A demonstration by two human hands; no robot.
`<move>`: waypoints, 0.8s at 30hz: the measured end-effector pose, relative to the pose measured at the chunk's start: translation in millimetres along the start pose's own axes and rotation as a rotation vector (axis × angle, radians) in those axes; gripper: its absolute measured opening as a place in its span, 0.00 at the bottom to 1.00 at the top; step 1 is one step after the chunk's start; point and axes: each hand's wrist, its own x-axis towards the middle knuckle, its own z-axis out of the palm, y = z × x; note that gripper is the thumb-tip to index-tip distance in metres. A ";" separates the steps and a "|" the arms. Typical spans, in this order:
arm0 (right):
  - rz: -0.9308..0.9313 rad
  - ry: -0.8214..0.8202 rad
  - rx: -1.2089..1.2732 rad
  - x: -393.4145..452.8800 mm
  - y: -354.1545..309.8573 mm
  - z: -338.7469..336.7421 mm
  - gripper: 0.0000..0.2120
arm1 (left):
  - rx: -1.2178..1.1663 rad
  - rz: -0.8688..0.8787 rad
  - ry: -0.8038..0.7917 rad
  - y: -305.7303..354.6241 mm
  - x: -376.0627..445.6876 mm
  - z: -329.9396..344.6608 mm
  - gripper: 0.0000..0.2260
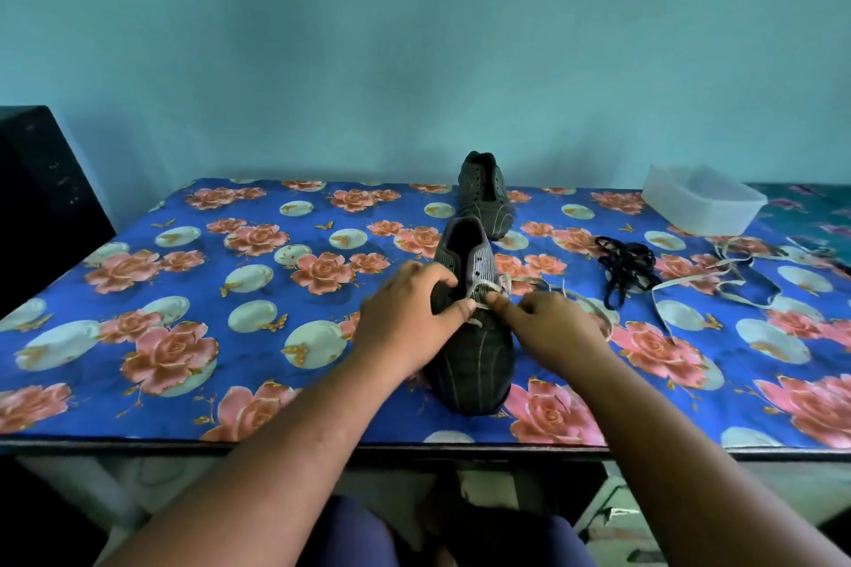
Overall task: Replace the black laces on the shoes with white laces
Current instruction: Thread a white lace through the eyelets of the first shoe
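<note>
Gripping near dark ribbed-fabric shoe (474, 350) on floral worktop (184, 336) with left hand (410, 313) curled round its side, right hand (552, 327) pinching flat white lace (483, 290) at eyelets; tangled black laces (626, 267) lying rightward.

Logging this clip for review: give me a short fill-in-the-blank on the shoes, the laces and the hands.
1. Both hands work a ___ lace on the near shoe.
2. The far shoe has ___ lace in it.
3. The black laces lie in a pile to the ___ of the shoes.
4. The left hand holds the near shoe; the right hand pinches the ___.

Missing words: white; no; right; lace
</note>
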 end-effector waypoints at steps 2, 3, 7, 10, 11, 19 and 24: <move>-0.012 0.032 0.046 -1.3 2.6 0.0 0.30 | -0.041 0.037 -0.018 -2.8 1.5 -2.7 0.12; -0.022 0.059 0.062 -3.1 4.3 -0.2 0.28 | -0.043 0.062 -0.034 -4.8 0.4 -3.1 0.11; -0.057 0.139 0.117 -10.3 3.8 0.1 0.21 | -0.047 0.150 -0.069 -11.1 -7.2 -2.7 0.07; -0.115 0.190 0.233 -13.7 0.2 6.9 0.18 | -0.027 0.150 -0.059 -11.5 -9.7 -1.7 0.08; -0.157 0.231 0.244 -14.8 -0.7 9.9 0.15 | -0.023 0.142 -0.061 -11.2 -9.4 -1.6 0.08; -0.467 0.258 0.013 0.7 4.0 9.5 0.16 | -0.332 0.043 -0.134 -11.3 -14.4 6.4 0.03; -0.524 0.255 -0.063 13.3 8.8 1.6 0.09 | -0.462 0.031 -0.068 -22.1 -18.6 14.2 0.04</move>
